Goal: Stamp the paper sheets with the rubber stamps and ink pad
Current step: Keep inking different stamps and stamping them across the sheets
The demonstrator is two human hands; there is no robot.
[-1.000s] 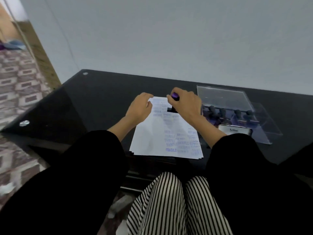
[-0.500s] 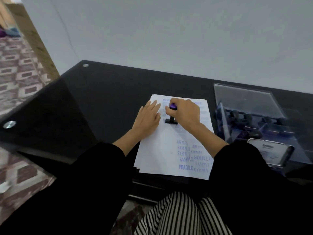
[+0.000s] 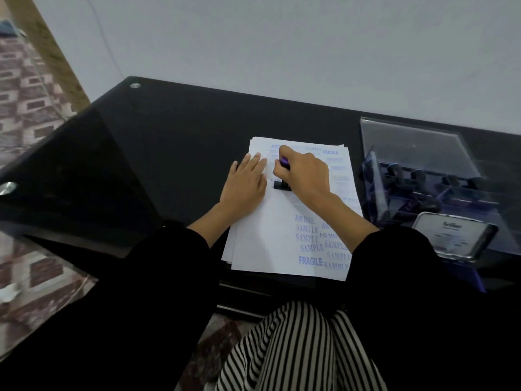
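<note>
**Q:** How are the hands posed?

**A:** The left hand (image 3: 245,187) lies flat, palm down, on the left margin of the sheets (image 3: 267,238). Its fingers are straight and close together, pointing toward the desk's far edge. The right hand (image 3: 307,176) is curled over the stamp (image 3: 282,185), with fingertips and thumb pinching the purple handle from above. The stamp's black rectangular base sits on the upper half of the top sheet, just beside the left fingers. Both forearms emerge bare from wide black sleeves (image 3: 158,277).

**Q:** And the materials and shapes?

**A:** The sheets — a matte white stack with slightly fanned edges — lie at the middle of the near edge of the desk (image 3: 169,142). They are printed in blue with AIR MAIL, SAMPLE and FRAGILE. The desk is glossy black glass with round metal studs (image 3: 135,85) at its left corners. Toward its right edge stands a clear plastic case (image 3: 417,148) with its lid raised, holding a row of other stamps (image 3: 418,176) with dark knobs. The pad (image 3: 454,235) — a flat metal tin with rounded corners and a printed lid — rests at the case's near side.
</note>
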